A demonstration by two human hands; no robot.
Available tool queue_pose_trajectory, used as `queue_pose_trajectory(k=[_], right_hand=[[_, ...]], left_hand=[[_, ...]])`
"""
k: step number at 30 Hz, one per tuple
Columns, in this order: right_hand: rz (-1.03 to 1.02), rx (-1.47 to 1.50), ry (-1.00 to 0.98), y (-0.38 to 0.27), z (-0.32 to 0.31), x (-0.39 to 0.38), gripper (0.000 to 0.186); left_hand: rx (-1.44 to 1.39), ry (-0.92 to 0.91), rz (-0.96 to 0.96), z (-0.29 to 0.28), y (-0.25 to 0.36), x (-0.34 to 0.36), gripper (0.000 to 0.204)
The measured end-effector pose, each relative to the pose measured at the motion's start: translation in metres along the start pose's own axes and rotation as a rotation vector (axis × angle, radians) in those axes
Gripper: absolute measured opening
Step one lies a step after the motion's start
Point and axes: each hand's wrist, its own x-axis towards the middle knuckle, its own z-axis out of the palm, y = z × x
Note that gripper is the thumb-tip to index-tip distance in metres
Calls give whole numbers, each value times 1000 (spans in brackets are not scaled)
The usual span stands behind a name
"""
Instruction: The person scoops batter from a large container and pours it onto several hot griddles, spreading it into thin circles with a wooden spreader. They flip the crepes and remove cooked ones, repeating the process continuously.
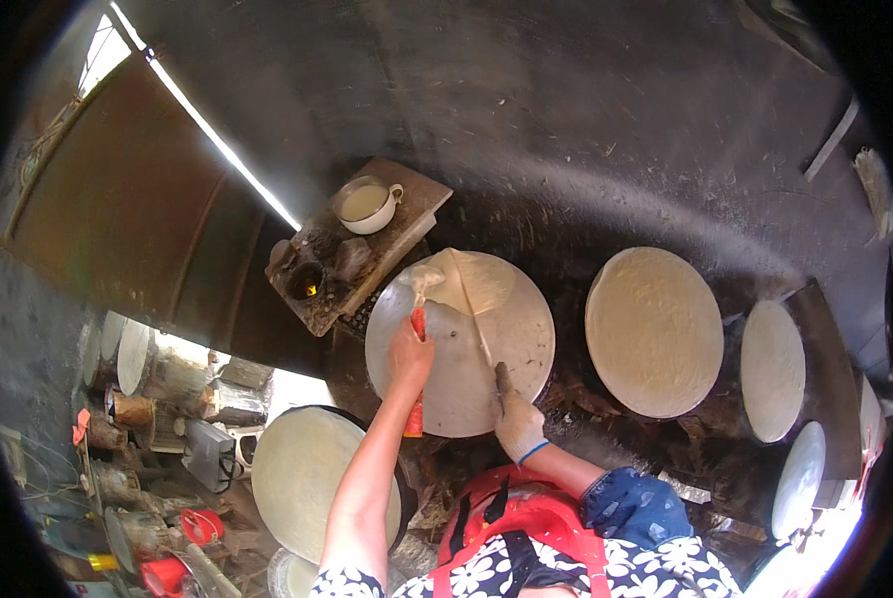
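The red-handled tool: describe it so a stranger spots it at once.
Start at the large round griddle in the middle. Over its left part, the bare left hand grips the tool. Its red handle and pale head set it apart from the thin stick in the gloved right hand.

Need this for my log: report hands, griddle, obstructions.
Left hand gripping red-handled tool. Gloved right hand gripping thin stick. Griddle: pale layer over far part. Nothing else seen blocking.

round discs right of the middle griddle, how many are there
3: a large disc nearest the griddle, a narrower disc beyond it, and a tilted disc at lower right; more may be hidden.
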Motion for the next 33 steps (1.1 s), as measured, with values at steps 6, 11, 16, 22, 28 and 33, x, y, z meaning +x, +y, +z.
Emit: queue_pose_trajectory(k=[6, 11, 16, 22, 28, 33], right_hand=[[-12, -144, -5, 10, -31, 8, 67], [25, -120, -43, -12, -12, 16, 65], [-133, -94, -114, -19, 0, 15, 64], [-61, -177, -105, -22, -39, 40, 61], [-279, -130, -116, -2, -29, 79, 58], [-385, -314, -322, 1, -74, 32, 62]], left_hand=[[-93, 51, -33, -18, -20, -19, 30], [-179, 10, -137, -26, -30, -45, 39], [-174, 16, -160, -55, -44, -78, 41], [-116, 131, -90, -50, -114, -119, 46], [-517, 164, -236, -58, -102, -112, 47], [-626, 95, -278, -51, -89, -71, 58]])
